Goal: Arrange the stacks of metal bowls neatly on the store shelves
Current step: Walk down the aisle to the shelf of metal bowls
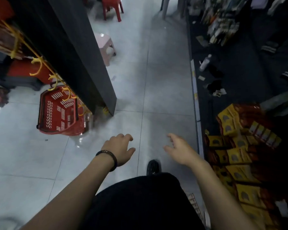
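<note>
Down grey tiled aisle floor [165,83], apparently walking toward bowls not showing yet; holding left hand [120,149] and right hand [179,151] loosely spread, empty, at lower centre, ready for grasping.

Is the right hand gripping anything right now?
No: the right hand hovers over the tiled floor with fingers loosely spread, holding nothing.

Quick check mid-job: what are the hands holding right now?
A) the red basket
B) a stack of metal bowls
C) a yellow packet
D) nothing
D: the left hand and right hand both hover over the floor tiles with fingers loosely curled, touching nothing.
</note>
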`<state>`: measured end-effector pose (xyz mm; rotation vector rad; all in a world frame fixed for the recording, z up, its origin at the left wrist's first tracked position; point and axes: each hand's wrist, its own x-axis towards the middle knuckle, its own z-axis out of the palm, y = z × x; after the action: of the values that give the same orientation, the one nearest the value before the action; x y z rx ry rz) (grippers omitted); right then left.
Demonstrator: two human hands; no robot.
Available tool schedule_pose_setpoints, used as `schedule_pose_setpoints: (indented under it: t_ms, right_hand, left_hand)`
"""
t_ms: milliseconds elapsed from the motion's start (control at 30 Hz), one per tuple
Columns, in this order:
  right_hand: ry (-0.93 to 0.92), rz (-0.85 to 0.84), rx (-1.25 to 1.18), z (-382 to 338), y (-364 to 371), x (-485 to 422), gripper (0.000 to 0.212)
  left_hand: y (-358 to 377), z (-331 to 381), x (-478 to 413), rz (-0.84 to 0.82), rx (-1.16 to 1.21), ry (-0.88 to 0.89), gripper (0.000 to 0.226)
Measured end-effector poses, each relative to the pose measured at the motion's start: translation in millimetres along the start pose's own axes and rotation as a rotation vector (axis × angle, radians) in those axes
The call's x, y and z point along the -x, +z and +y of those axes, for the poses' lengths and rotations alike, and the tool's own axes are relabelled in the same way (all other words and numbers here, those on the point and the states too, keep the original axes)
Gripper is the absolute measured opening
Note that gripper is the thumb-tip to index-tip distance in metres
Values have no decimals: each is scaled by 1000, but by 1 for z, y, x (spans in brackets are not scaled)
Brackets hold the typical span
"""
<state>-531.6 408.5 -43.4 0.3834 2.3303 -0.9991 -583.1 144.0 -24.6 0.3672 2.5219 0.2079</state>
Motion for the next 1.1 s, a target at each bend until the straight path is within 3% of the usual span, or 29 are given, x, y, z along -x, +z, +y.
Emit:
schedule_pose_setpoints:
  t_ms: [433,800,1100]
  right_hand:
    - [-87,-51,43,-110,-165,-230,59]
    - [-85,5,233,-236,-306,-427,58]
    - [-100,16,252,-294,-391,-597,60]
  left_hand:
    - [-147,2,-236,53,157,-76,52]
    - [-318,-35,-482,-4,166,4,54]
    - [-408,-80,-630,-26,210,-133,59]
